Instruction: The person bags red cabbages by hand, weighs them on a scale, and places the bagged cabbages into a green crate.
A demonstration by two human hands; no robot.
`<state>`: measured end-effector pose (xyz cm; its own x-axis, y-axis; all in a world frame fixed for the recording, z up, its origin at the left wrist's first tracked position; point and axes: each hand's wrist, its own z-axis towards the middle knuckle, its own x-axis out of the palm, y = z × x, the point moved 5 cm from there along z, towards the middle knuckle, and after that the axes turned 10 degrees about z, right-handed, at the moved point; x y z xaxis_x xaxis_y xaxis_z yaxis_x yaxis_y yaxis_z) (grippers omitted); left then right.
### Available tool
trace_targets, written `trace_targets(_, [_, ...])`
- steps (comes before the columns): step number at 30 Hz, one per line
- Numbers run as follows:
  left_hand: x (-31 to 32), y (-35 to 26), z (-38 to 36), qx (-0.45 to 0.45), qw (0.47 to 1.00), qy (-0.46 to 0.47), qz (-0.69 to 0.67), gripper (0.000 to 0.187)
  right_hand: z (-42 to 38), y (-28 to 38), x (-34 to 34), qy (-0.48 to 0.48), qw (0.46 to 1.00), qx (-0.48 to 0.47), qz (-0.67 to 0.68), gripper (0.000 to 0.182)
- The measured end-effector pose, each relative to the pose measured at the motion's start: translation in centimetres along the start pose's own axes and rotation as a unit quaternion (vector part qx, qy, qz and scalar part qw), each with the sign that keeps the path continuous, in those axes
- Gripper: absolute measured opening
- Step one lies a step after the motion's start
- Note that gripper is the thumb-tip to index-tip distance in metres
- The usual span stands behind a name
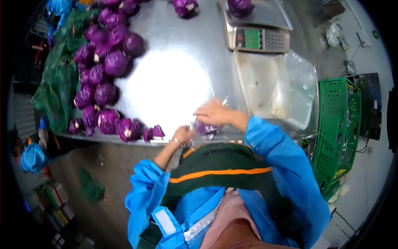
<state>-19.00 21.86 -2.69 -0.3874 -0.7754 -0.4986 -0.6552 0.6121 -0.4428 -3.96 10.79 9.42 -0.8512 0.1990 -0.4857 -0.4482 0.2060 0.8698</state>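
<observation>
A red cabbage [206, 129] in a clear plastic bag sits at the front edge of the metal table, close to my body. My right hand [213, 112] lies over the top of it, fingers together and bent against the bagged cabbage. On the other side, my left hand [182, 135] is closed at the bag's edge, seemingly pinching the film; its fingertips are partly hidden. Trimmed purple leaves [154, 133] lie left of my left hand.
Many red cabbages [116, 63] are heaped along the table's left side beside green netting [58, 91]. A digital scale [262, 39] holding a cabbage [241, 7] stands at the back right, with clear plastic bags [265, 83] before it. Green crates [331, 124] stand to the right.
</observation>
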Motion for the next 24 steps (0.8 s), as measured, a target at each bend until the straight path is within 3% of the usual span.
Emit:
trace_targets(1, [-1.4, -1.8, -1.7, 0.042, 0.996, -0.075, 0.025, 0.036, -1.6, -3.2, 1.6, 0.017, 0.985, 0.09, 0.144, 0.033])
trace_targets(2, [-2.2, -3.7, -2.9, 0.045, 0.992, -0.109, 0.047, 0.03, -2.7, -2.8, 1.2, -0.03, 0.992, 0.049, 0.113, 0.032])
trace_targets(3, [-2.1, -4.8, -3.9, 0.041, 0.988, -0.133, 0.07, 0.041, -4.0, -2.3, 1.6, -0.073, 0.993, 0.014, 0.091, 0.031])
trace_targets(4, [-2.5, -6.4, -5.2, 0.161, 0.944, -0.269, 0.101, 0.048, -4.9, -3.3, 3.1, -0.086, 0.99, 0.039, 0.103, 0.033])
trace_targets(5, [-2.9, -8.2, -6.5, 0.28, 0.863, -0.402, 0.123, 0.058, -5.1, -5.0, 4.0, -0.101, 0.987, 0.057, 0.109, 0.035])
trace_targets(6, [-1.9, -8.7, -5.6, 0.289, 0.885, -0.362, 0.045, 0.06, -4.8, -6.5, 3.7, -0.116, 0.985, 0.069, 0.108, 0.037])
trace_targets(7, [-0.4, -8.6, -4.7, 0.296, 0.901, -0.315, -0.031, 0.062, -4.3, -8.1, 3.2, -0.146, 0.96, 0.176, 0.161, 0.039])
trace_targets(8, [0.8, -7.4, -3.2, 0.26, 0.937, -0.188, -0.141, 0.064, -3.8, -9.5, 3.4, -0.174, 0.919, 0.278, 0.22, 0.04])
trace_targets(9, [0.3, -7.6, -3.0, 0.257, 0.939, -0.139, -0.183, 0.063, -3.9, -11.0, 3.4, -0.199, 0.862, 0.374, 0.279, 0.042])
trace_targets(10, [-0.6, -7.9, -3.0, 0.251, 0.939, -0.086, -0.22, 0.062, -3.7, -11.5, 3.4, -0.185, 0.842, 0.354, 0.364, 0.05])
trace_targets(11, [-1.0, -7.9, -2.8, 0.242, 0.935, -0.028, -0.257, 0.061, -5.6, -11.9, 3.7, -0.19, 0.778, 0.346, 0.489, 0.053])
trace_targets(12, [-0.8, -5.4, -0.9, 0.205, 0.954, -0.027, -0.216, 0.051, -8.5, -7.3, 1.3, -0.193, 0.7, 0.33, 0.604, 0.055])
trace_targets(13, [-4.9, -11.8, -6.5, 0.116, 0.95, 0.071, -0.283, 0.045, -10.8, -3.5, -0.6, -0.194, 0.61, 0.305, 0.705, 0.058])
trace_targets(14, [-6.3, -13.6, -7.9, 0.153, 0.948, 0.031, -0.277, 0.044, -12.2, -0.9, -2.0, -0.202, 0.582, 0.242, 0.75, 0.06])
trace_targets(16, [-6.5, -18.3, -8.6, 0.207, 0.971, -0.021, -0.115, 0.046, -15.4, 2.4, -3.7, -0.239, 0.518, 0.1, 0.815, 0.064])
trace_targets(17, [-6.1, -21.2, -9.7, 0.247, 0.966, -0.064, -0.046, 0.045, -14.9, -0.3, -2.9, -0.361, 0.552, 0.042, 0.75, 0.057])
trace_targets(19, [-4.6, -26.0, -11.1, 0.312, 0.927, -0.061, -0.199, 0.041, -18.5, -2.0, -5.2, -0.362, 0.4, -0.021, 0.842, 0.053])
trace_targets(20, [-2.2, -25.1, -9.1, 0.299, 0.924, -0.041, -0.234, 0.042, -21.1, -0.9, -7.6, -0.398, 0.347, -0.056, 0.848, 0.052])
trace_targets(21, [0.2, -24.2, -7.1, 0.285, 0.92, -0.022, -0.27, 0.044, -24.4, -0.8, -9.9, -0.451, 0.351, -0.118, 0.812, 0.058])
trace_targets(22, [3.3, -21.8, -4.2, 0.346, 0.933, -0.093, -0.024, 0.049, -28.2, -1.2, -12.4, -0.47, 0.357, -0.179, 0.787, 0.062])
trace_targets(23, [5.9, -19.8, -2.0, 0.387, 0.88, -0.168, 0.217, 0.056, -32.1, -0.5, -15.9, -0.456, 0.347, -0.241, 0.784, 0.062])
trace_targets(24, [7.1, -18.9, -1.3, 0.363, 0.871, -0.165, 0.287, 0.062, -36.1, 0.4, -19.5, -0.436, 0.335, -0.301, 0.779, 0.062])
